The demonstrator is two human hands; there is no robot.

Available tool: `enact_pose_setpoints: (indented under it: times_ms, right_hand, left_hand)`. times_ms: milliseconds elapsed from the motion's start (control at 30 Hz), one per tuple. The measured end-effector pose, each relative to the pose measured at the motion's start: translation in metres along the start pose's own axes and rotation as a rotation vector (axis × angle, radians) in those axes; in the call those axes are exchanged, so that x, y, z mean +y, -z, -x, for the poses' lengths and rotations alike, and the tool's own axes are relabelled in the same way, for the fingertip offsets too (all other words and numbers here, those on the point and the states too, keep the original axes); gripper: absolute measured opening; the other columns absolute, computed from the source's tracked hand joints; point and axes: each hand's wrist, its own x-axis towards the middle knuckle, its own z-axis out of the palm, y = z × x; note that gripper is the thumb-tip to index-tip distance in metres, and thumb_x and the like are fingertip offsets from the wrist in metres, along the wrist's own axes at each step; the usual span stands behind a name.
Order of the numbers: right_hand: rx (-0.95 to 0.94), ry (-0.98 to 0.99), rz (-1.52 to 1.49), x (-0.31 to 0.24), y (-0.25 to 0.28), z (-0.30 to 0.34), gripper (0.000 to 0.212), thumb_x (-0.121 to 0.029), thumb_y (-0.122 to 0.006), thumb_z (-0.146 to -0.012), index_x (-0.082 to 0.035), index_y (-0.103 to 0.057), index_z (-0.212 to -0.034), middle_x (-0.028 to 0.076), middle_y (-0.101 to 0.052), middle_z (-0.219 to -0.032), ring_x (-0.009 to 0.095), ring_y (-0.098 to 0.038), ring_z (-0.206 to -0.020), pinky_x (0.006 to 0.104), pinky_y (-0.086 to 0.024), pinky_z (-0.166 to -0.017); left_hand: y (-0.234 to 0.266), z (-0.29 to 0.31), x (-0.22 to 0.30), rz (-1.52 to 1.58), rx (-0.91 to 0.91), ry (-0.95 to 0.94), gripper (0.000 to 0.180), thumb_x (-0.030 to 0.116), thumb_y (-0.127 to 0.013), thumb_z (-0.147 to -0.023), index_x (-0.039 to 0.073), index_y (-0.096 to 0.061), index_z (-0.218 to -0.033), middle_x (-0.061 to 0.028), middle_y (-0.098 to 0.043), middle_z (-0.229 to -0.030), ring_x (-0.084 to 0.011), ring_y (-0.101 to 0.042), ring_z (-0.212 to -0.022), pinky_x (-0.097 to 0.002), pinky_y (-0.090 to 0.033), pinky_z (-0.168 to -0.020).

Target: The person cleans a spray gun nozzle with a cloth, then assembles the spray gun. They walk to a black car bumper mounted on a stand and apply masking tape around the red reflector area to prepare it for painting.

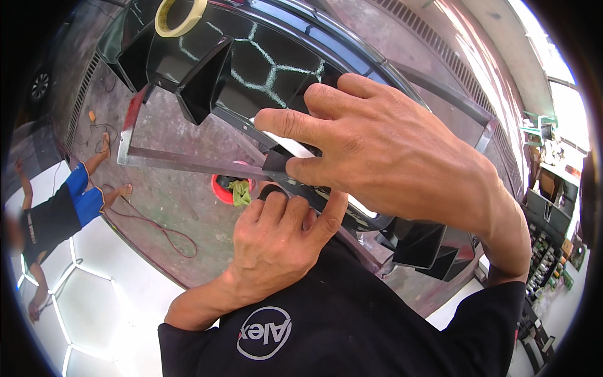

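Observation:
A glossy black car bumper point(276, 53) with fins along its lower edge lies before me, its surface mirroring hexagonal lights. My right hand point(370, 138) is over its near edge, fingers apart and bent, the index finger stretched left. Between that finger and the thumb, a white strip point(290, 146) shows; I cannot tell whether it is a reflection. Lower down, my left hand point(276, 235) has its fingers curled in, with the index finger reaching to the bumper's edge below the right hand. Whatever the left fingers grip is hidden.
A roll of masking tape point(180, 17) rests on the bumper at the far left. Metal stand bars point(188, 159) run underneath. On the floor are a red bucket point(225, 193) with a green cloth point(241, 193) and a hose point(163, 229). Another person point(59, 210) stands at left.

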Motion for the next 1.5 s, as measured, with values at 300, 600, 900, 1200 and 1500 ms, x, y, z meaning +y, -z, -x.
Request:
enact_pose_setpoints:
  times_ms: [300, 600, 900, 1200, 1500]
  right_hand:
    - [0.094, -0.072, 0.025, -0.003, 0.002, 0.017, 0.017, -0.023, -0.084, -0.066, -0.011, -0.076, -0.074, 0.000, -0.063, -0.133, 0.022, -0.057, -0.119, 0.0370, -0.049, -0.094]
    - [0.186, -0.147, -0.094, 0.001, -0.002, 0.041, 0.017, -0.021, -0.085, -0.069, -0.011, -0.071, -0.072, 0.001, -0.066, -0.121, 0.025, -0.056, -0.126, 0.0444, -0.045, -0.092]
    - [0.211, -0.156, -0.137, 0.002, -0.007, 0.043, 0.020, -0.023, -0.086, -0.071, -0.011, -0.069, -0.072, 0.001, -0.067, -0.117, 0.025, -0.057, -0.123, 0.0432, -0.043, -0.088]
    - [0.229, -0.185, -0.017, -0.005, -0.008, 0.041, 0.021, -0.022, -0.086, -0.068, -0.011, -0.068, -0.073, -0.002, -0.068, -0.109, 0.021, -0.060, -0.116, 0.0393, -0.043, -0.087]
    - [0.223, -0.200, -0.048, -0.004, -0.012, 0.040, 0.021, -0.021, -0.086, -0.072, -0.012, -0.068, -0.076, -0.002, -0.067, -0.107, 0.021, -0.060, -0.115, 0.0388, -0.044, -0.086]
  left_hand:
    - [0.000, -0.001, 0.002, -0.054, -0.017, 0.010, 0.059, 0.004, -0.067, -0.082, 0.017, -0.067, -0.139, -0.0011, -0.049, -0.077, -0.0198, -0.051, -0.070, -0.0341, -0.038, -0.059]
    - [0.001, 0.001, 0.000, -0.069, -0.049, -0.025, 0.068, 0.004, -0.074, -0.075, 0.015, -0.066, -0.142, -0.0023, -0.050, -0.080, -0.0215, -0.051, -0.068, -0.0349, -0.040, -0.057]
    - [0.001, 0.003, -0.002, -0.082, -0.061, -0.036, 0.070, 0.004, -0.074, -0.075, 0.016, -0.064, -0.144, -0.0022, -0.049, -0.080, -0.0214, -0.050, -0.067, -0.0356, -0.037, -0.056]
    - [-0.002, 0.003, -0.004, -0.094, -0.012, -0.044, 0.068, -0.001, -0.066, -0.080, 0.021, -0.066, -0.145, 0.0005, -0.042, -0.074, -0.0174, -0.047, -0.065, -0.0335, -0.037, -0.056]
    - [0.002, 0.005, -0.005, -0.050, -0.022, -0.075, 0.065, -0.001, -0.065, -0.080, 0.020, -0.069, -0.142, 0.0005, -0.041, -0.074, -0.0174, -0.045, -0.064, -0.0334, -0.037, -0.057]
